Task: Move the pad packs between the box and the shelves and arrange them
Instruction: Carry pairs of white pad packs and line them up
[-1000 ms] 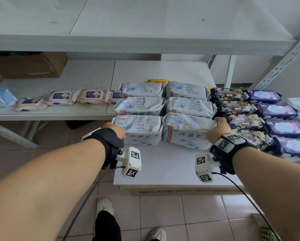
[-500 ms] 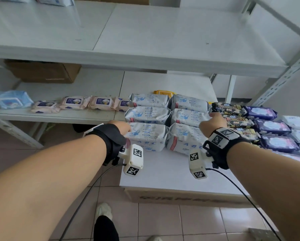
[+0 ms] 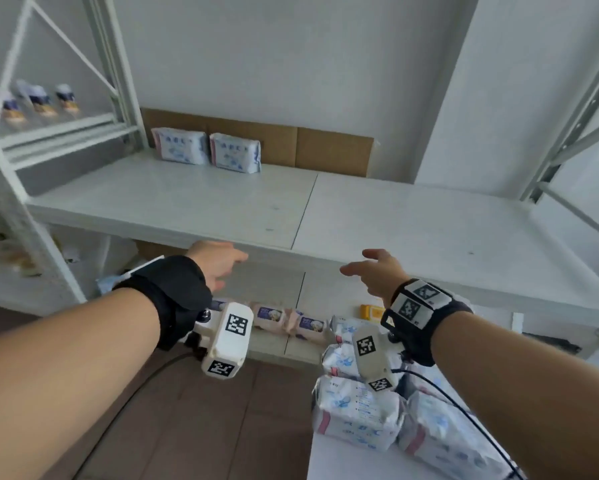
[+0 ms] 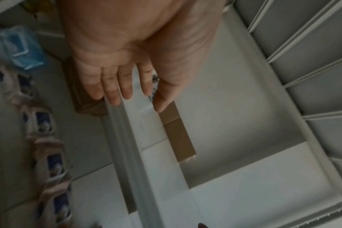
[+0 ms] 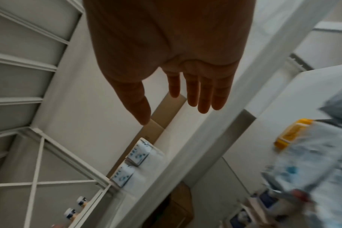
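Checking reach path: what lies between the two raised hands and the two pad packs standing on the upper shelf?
Only bare white shelf board. The head view shows nothing between the left hand, the right hand and the upright pad packs.

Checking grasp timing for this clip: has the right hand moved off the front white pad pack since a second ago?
Yes. The right hand has let go and risen, now open and empty by the upper shelf's front edge, above the white pad packs.

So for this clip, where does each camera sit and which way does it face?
Head: worn high, looks forward and down at the upper shelf; both forearms, left hand and right hand show.
Left wrist: looks along the open palm at the shelf edge.
Right wrist: looks along the open palm.
Shared: two ABC packs, head and right wrist.
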